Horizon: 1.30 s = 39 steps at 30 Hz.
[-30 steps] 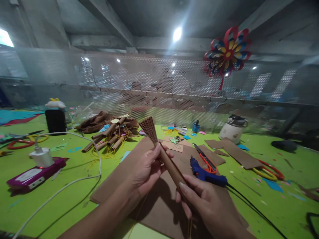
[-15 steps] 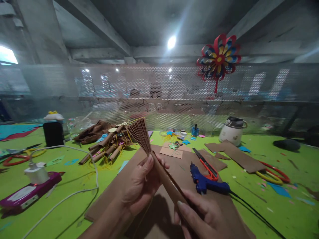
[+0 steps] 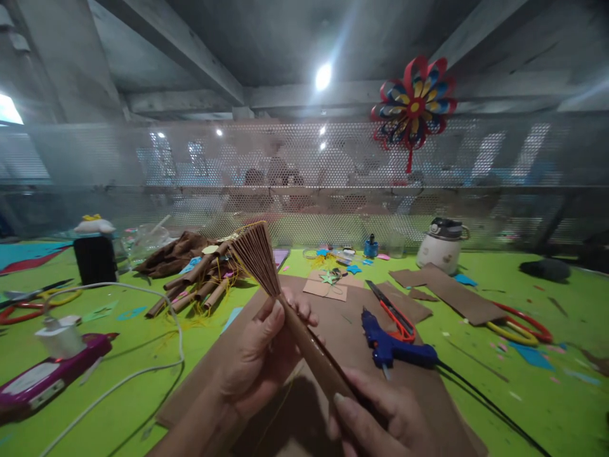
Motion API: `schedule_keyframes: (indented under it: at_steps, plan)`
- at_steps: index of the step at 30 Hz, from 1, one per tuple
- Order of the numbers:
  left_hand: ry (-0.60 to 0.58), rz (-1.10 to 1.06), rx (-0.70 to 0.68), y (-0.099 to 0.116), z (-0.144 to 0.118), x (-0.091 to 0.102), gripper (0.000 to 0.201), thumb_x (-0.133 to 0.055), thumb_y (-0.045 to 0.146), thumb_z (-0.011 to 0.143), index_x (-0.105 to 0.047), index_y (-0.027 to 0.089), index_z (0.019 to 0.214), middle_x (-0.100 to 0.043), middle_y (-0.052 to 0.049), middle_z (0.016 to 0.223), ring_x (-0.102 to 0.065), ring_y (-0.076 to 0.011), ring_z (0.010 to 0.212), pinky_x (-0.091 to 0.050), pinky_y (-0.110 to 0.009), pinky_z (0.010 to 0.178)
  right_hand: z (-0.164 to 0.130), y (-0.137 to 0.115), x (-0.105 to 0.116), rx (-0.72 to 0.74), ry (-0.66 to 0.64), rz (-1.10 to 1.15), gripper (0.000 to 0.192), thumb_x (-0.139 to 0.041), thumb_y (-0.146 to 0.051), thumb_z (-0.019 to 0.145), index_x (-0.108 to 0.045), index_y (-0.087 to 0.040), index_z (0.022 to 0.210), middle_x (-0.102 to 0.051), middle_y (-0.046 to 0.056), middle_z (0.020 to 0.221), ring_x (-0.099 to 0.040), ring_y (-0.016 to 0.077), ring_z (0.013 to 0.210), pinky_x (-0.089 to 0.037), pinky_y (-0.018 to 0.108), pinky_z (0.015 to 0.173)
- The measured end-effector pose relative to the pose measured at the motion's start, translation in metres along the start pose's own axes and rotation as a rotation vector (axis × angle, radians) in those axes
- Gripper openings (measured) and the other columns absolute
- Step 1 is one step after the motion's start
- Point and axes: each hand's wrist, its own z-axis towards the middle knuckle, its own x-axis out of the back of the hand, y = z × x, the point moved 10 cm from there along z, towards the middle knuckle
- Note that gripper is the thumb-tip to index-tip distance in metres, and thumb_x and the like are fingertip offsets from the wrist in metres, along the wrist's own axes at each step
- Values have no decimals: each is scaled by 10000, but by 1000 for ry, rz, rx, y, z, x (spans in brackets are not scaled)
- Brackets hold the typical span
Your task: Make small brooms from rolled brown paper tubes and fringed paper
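Brown paper broom (image 3: 285, 304) between both hands (image 3: 259, 362)

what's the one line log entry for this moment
left hand: grips pleated brown paper roll | right hand: grips lower end | blue glue gun: on cardboard

1. The green counter (image 3: 143, 355) in front of me carries a large brown cardboard sheet (image 3: 342, 324).
2. On that sheet lie a blue glue gun (image 3: 390, 348) and orange-handled scissors (image 3: 392, 311).
3. To my left sit a magenta phone (image 3: 42, 381) with a white charger (image 3: 59, 336), and a pile of brown paper rolls (image 3: 200, 285).
4. Far right: a white pot (image 3: 441, 246), cardboard strips (image 3: 451, 293), red-and-yellow scissors (image 3: 521, 324).
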Motion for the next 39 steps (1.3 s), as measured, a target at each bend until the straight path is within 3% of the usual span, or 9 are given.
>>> schedule_keyframes:
  at_steps: [5,11,19,27,33,39]
  plan:
    - [66,23,8,0,0,6,180,-721,301,738,-631,222,873,-575,-4,820,-561,-144,814,-481,-305,768,-1,-7,1,16,-9,-23,371,-477,-531,852,-621,-206,746,-551,-4,565,-564,116,492,-475,200,485]
    - [101,47,18,-5,2,12,445,-736,361,716,-610,180,1102,-589,-22,762,-564,-138,726,-464,-284,736,-2,-6,-3,47,-7,17,394,-466,-548,854,-611,-191,773,-587,17,625,-587,121,513,-480,204,484]
    - [111,20,19,-7,3,12,262,-752,358,692,-636,147,795,-549,-1,717,-526,-118,684,-462,-281,722,2,3,-12,3,-30,147,441,-485,-588,834,-614,-166,851,-544,-6,607,-524,78,474,-413,166,449]
    - [89,36,38,-8,2,10,308,-755,408,674,-630,136,749,-563,-13,734,-540,-120,692,-471,-255,703,0,-3,-14,-25,-82,153,450,-489,-598,825,-602,-164,856,-501,-32,544,-487,75,450,-401,165,445]
    - [91,31,59,-9,1,11,274,-750,387,685,-642,139,730,-621,-50,898,-582,-148,804,-481,-271,774,1,0,-16,-58,-81,171,459,-472,-606,826,-582,-160,829,-493,-41,490,-428,51,398,-336,147,399]
    - [-19,-27,128,-17,-1,-2,245,-689,403,748,-631,167,779,-595,-26,777,-582,-169,763,-485,-344,784,3,3,-17,-85,-62,235,498,-492,-655,779,-544,-160,768,-477,-45,463,-383,36,370,-296,136,378]
